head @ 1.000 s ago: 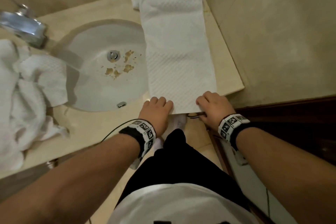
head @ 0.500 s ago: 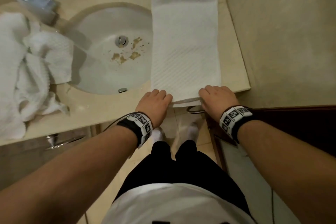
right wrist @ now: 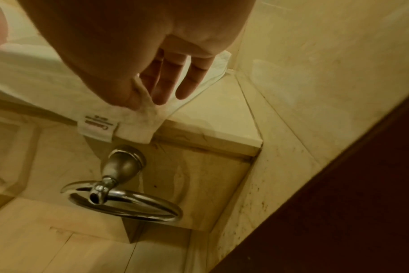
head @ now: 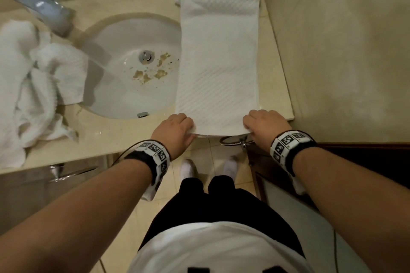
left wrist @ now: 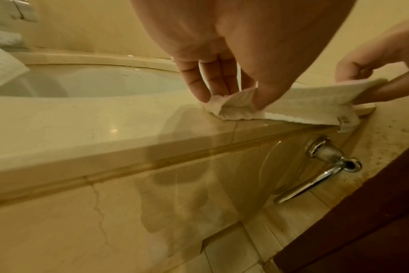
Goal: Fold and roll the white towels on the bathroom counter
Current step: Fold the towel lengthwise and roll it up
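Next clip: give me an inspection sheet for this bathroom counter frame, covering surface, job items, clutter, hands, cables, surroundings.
Surface: beige stone counter with inset sink; brown debris by the drain.
Job's things: folded towel lies lengthwise right of the sink, near end at the counter edge; crumpled towels at left.
Clutter: nothing seen.
Hands: left hand and right hand each pinch a near corner of the folded towel.
Cables: thin dark cable behind the left wrist.
Surroundings: faucet, towel ring, tiled floor, dark wood door.

You had bare counter (head: 124, 133) left of the folded towel (head: 218, 62). The wall (head: 332, 40) hemmed its right, and the crumpled towels (head: 33, 86) (far left) blocked that end.
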Tool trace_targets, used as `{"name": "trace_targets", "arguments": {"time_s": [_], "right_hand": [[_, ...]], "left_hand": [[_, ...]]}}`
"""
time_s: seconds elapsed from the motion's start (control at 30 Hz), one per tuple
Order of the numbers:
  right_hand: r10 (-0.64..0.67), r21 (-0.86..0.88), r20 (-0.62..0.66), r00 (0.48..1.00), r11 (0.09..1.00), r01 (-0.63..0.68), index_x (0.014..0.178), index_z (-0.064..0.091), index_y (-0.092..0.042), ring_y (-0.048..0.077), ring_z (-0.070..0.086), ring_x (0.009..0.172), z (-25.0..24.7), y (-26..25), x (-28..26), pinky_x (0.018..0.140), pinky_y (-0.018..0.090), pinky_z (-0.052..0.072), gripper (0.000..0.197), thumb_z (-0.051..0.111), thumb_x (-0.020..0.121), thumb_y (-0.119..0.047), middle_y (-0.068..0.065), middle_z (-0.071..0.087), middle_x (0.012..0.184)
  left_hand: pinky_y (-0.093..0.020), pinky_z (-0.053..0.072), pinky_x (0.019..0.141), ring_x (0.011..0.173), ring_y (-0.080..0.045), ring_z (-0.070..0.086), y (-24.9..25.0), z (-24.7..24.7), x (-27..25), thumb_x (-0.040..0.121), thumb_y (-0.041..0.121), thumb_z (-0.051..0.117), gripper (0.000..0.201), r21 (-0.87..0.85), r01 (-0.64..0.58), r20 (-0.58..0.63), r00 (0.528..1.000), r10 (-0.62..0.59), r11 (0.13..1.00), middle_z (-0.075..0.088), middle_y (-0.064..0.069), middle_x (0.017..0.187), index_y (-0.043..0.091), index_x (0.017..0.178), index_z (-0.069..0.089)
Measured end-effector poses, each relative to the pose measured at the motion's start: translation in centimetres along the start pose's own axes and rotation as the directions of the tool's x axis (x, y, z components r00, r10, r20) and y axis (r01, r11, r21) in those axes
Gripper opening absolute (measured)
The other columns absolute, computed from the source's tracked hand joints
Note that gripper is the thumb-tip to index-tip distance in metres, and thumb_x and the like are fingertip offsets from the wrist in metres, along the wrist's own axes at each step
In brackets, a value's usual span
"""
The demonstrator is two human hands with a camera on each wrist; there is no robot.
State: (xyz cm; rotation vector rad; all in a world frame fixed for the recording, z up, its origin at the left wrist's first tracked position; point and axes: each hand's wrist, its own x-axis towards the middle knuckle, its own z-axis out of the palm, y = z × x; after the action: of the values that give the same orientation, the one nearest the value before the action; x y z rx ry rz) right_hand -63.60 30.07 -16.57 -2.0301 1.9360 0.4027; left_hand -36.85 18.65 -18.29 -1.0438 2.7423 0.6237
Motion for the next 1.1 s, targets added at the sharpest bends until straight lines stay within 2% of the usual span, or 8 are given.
{"name": "trace_targets", "arguments": {"time_s": [0.1, 0.23, 0.33, 0.43, 0.6, 0.87, 0.97, 1.1], "right_hand": [[0.031, 0.046, -0.162, 0.986, 0.999, -0.024, 0.088, 0.057, -0.012, 0.030, 0.053, 0.070, -0.8, 0.7, -0.7, 0.061, 0.033, 0.030, 0.026, 0.074, 0.070, -0.007, 0.009, 0.055, 0.086], [0.081, 0.069, -0.310, 0.947, 0.996, -0.062, 0.090, 0.056, -0.005, 0.027, 0.041, 0.063, -1.4, 0.7, -0.7, 0.053, 0.031, 0.024, 0.032, 0.070, 0.064, 0.006, 0.015, 0.048, 0.087], [0.158, 0.049, -0.163, 0.974, 0.987, -0.152, 0.101, 0.052, -0.008, 0.025, 0.039, 0.069, -0.9, 0.5, -0.8, 0.054, 0.033, 0.028, 0.034, 0.065, 0.072, 0.005, 0.014, 0.045, 0.097], [0.237, 0.027, -0.004, 0.971, 0.971, -0.237, 0.110, 0.049, -0.010, 0.031, 0.051, 0.083, 0.7, 0.0, -1.0, 0.060, 0.036, 0.033, 0.033, 0.063, 0.080, -0.006, 0.013, 0.046, 0.108], [0.258, -0.003, -0.122, 0.958, 0.966, -0.260, 0.096, 0.058, -0.009, 0.033, 0.051, 0.079, 1.9, -1.1, -1.3, 0.067, 0.040, 0.039, 0.033, 0.072, 0.069, -0.021, 0.012, 0.051, 0.093], [0.178, -0.013, -0.144, 0.973, 0.983, -0.182, 0.091, 0.061, -0.013, 0.029, 0.054, 0.074, 2.9, -1.9, -0.9, 0.066, 0.037, 0.039, 0.027, 0.077, 0.068, -0.013, 0.008, 0.055, 0.090], [0.191, 0.025, -0.146, 0.971, 0.982, -0.189, 0.089, 0.060, -0.013, 0.029, 0.055, 0.070, 2.8, -2.2, -0.8, 0.062, 0.036, 0.040, 0.026, 0.076, 0.069, -0.013, 0.007, 0.055, 0.088], [0.231, -0.019, -0.124, 0.965, 0.972, -0.235, 0.102, 0.059, -0.013, 0.030, 0.055, 0.083, 3.0, -2.7, -0.5, 0.073, 0.040, 0.040, 0.039, 0.074, 0.070, -0.030, 0.008, 0.055, 0.098]], "left_hand": [[-0.036, 0.038, 0.062, 0.087, -0.035, 0.055, -0.3, -0.3, -0.3, 0.077, 0.007, 0.073, 0.022, -0.002, 0.065, -0.025, 0.998, -0.065, 0.998, 0.057, -0.010, 0.093, 0.010, 0.090, 0.056], [-0.034, 0.038, 0.056, 0.085, -0.032, 0.054, -0.1, -0.4, -0.9, 0.075, 0.003, 0.070, 0.023, 0.013, 0.054, 0.000, 0.999, -0.054, 0.998, 0.057, -0.009, 0.091, 0.011, 0.091, 0.055], [-0.037, 0.045, 0.049, 0.075, -0.033, 0.056, 0.1, 0.3, -0.9, 0.069, -0.003, 0.072, 0.030, 0.077, 0.003, 0.067, 0.998, -0.008, 0.997, 0.057, -0.009, 0.085, 0.012, 0.090, 0.059], [-0.037, 0.043, 0.059, 0.089, -0.034, 0.057, 0.1, 0.8, -1.0, 0.082, 0.006, 0.065, 0.023, 0.099, 0.080, 0.081, 0.993, -0.089, 0.992, 0.059, -0.009, 0.099, 0.013, 0.104, 0.060], [-0.041, 0.048, 0.070, 0.100, -0.033, 0.054, 0.0, 0.8, -1.3, 0.091, 0.016, 0.057, 0.019, -0.005, 0.167, 0.082, 0.983, -0.166, 0.986, 0.058, -0.008, 0.107, 0.014, 0.110, 0.056], [-0.037, 0.043, 0.066, 0.089, -0.032, 0.055, -1.0, 0.6, -1.8, 0.095, 0.025, 0.054, 0.011, 0.014, 0.198, 0.066, 0.978, -0.199, 0.980, 0.060, -0.007, 0.095, 0.015, 0.099, 0.051], [-0.038, 0.042, 0.067, 0.085, -0.035, 0.056, -1.2, 0.6, -1.9, 0.091, 0.022, 0.058, 0.012, 0.014, 0.176, 0.052, 0.983, -0.177, 0.984, 0.060, -0.009, 0.089, 0.013, 0.097, 0.055], [-0.043, 0.045, 0.076, 0.086, -0.034, 0.054, -0.4, 0.6, -1.9, 0.072, 0.024, 0.071, 0.026, 0.161, 0.099, 0.024, 0.994, -0.104, 0.982, 0.058, -0.009, 0.093, 0.013, 0.094, 0.061]]}}
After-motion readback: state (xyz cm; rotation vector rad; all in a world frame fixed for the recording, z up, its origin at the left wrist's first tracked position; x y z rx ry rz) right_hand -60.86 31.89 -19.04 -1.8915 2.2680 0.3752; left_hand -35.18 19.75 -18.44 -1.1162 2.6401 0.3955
